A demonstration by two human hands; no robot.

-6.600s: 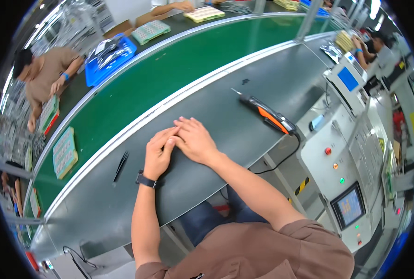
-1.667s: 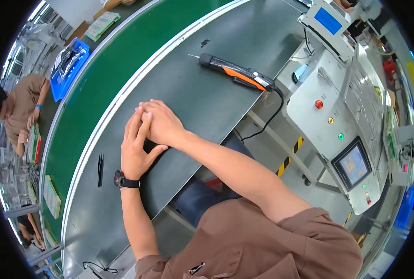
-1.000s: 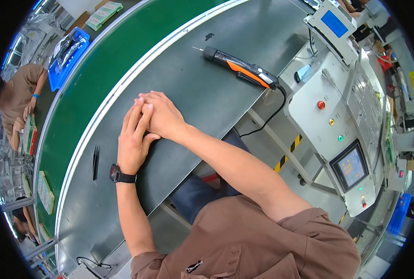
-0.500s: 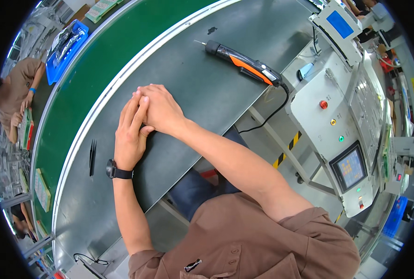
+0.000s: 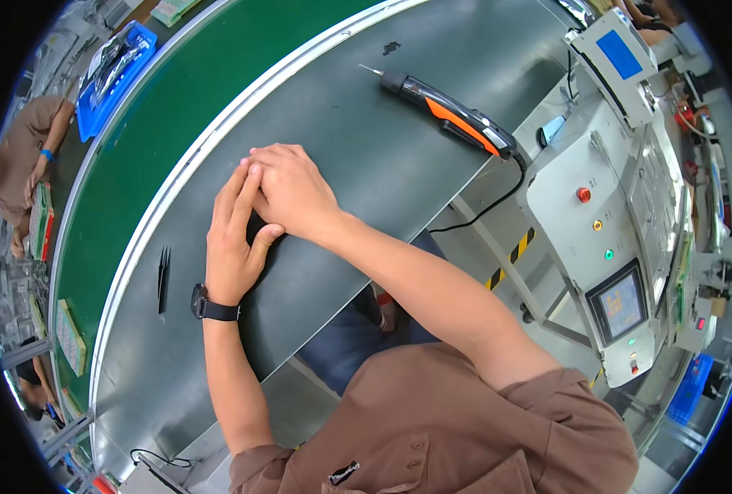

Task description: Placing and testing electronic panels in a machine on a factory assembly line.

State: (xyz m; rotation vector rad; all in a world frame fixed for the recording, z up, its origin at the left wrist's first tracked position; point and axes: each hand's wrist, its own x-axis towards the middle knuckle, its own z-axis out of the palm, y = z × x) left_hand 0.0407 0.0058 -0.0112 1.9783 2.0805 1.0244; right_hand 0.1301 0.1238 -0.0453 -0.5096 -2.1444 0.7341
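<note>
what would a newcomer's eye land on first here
Probably the black and orange power screwdriver, lying on the grey work surface beyond and to the right of the person's touching left grip and right grip. Next might be the pale control panel at the right, with its red, yellow and green buttons, then the blue tray at upper left.

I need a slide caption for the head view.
Left hand and right hand touch over a table between tweezers and a screwdriver.
</note>
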